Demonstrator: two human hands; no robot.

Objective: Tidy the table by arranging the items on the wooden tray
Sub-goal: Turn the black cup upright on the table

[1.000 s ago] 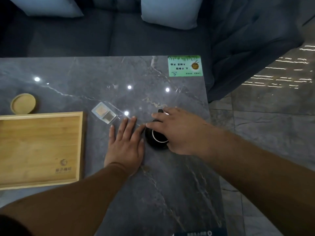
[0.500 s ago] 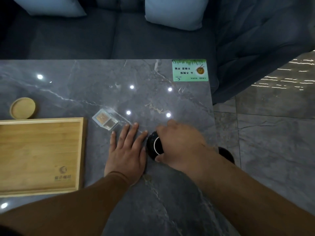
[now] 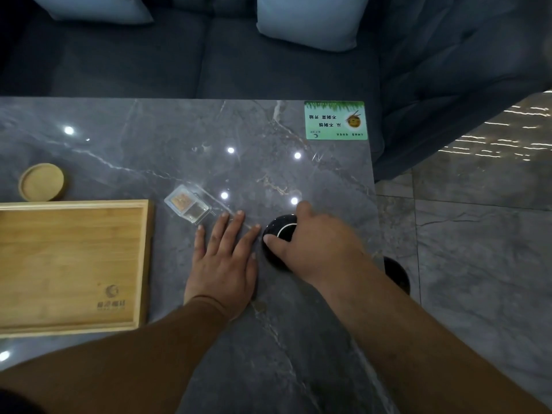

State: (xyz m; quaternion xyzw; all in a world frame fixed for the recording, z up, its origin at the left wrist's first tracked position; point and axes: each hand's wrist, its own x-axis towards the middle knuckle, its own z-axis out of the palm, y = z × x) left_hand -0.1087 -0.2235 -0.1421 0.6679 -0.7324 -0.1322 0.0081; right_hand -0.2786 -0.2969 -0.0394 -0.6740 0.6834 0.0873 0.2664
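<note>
An empty wooden tray [image 3: 71, 264] lies at the left of the grey marble table [image 3: 179, 138]. My right hand [image 3: 316, 246] is closed around a small black round object with a white ring [image 3: 279, 234], thumb on its near side. My left hand [image 3: 224, 258] rests flat on the table just left of it, fingers spread, holding nothing. A clear two-compartment plastic box [image 3: 187, 207] sits between the tray and my left fingertips. A round wooden coaster [image 3: 41, 182] lies behind the tray's far left.
A green printed card [image 3: 335, 121] is stuck at the table's far right corner. Beyond the right table edge a dark round thing [image 3: 397, 274] shows low beside my forearm, above the tiled floor. A dark sofa with pale cushions [image 3: 310, 22] runs behind the table.
My right hand has shifted its grip on the black object, from covering its top to clasping it from the right. My left hand has stayed flat in place.
</note>
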